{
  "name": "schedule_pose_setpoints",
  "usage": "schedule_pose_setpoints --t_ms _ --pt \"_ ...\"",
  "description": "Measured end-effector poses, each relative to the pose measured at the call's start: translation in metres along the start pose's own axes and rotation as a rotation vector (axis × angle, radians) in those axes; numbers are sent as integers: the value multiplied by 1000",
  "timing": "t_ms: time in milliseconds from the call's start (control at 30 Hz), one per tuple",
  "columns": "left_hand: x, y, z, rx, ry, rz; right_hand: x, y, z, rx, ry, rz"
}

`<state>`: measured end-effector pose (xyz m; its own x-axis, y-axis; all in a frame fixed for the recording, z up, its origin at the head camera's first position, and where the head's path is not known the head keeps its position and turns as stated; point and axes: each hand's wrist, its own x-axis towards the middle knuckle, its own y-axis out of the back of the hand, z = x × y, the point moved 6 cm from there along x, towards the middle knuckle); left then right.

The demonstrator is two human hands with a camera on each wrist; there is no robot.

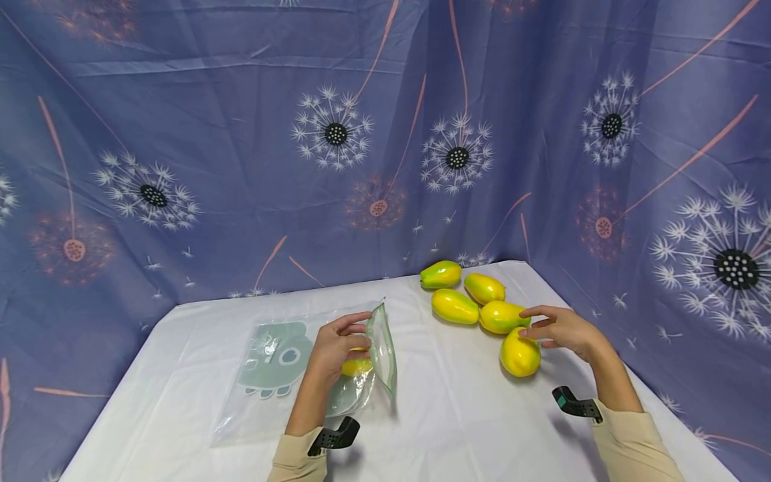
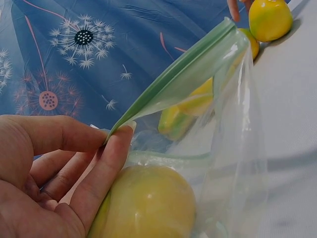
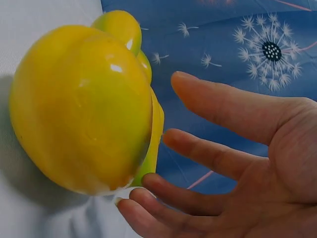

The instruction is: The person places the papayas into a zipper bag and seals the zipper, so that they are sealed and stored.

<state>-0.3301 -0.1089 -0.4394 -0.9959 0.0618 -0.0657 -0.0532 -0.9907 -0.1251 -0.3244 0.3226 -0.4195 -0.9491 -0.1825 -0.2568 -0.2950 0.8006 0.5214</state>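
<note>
My left hand [image 1: 339, 345] pinches the green zip edge of a clear zip bag [image 2: 171, 79] between thumb and fingers, and the bag's mouth gapes toward the right. Inside the bag, just below those fingers, is a yellow papaya [image 2: 153, 203]. On the right, my right hand [image 1: 563, 329] reaches in with spread, lightly bent fingers and nothing in its grasp. Its fingertips are right beside the nearest loose papaya [image 3: 81, 109], which is glossy yellow with a green tinge. Behind that one lies another papaya [image 1: 502, 317], partly overlapped by the fingers in the head view.
More loose papayas [image 1: 454, 306] lie grouped toward the back right of the white table [image 1: 446, 408]. The bag's flat part, with a green cartoon print [image 1: 278, 358], spreads over the left side. A blue dandelion-patterned curtain [image 1: 241, 167] encloses the back and sides.
</note>
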Motion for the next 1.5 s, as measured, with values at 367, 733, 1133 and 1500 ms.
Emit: schedule_pose_setpoints --t_ms 367,733,1133,1500 --pt "0 0 -1 -14 11 -2 4 -3 15 59 -40 -31" --pt "1 1 1 -27 11 -4 5 -5 18 94 -40 -81" --pt "1 1 1 -23 8 -5 8 -8 20 130 -52 -117" --pt "0 1 0 -19 13 -19 9 -11 18 142 -36 -120"
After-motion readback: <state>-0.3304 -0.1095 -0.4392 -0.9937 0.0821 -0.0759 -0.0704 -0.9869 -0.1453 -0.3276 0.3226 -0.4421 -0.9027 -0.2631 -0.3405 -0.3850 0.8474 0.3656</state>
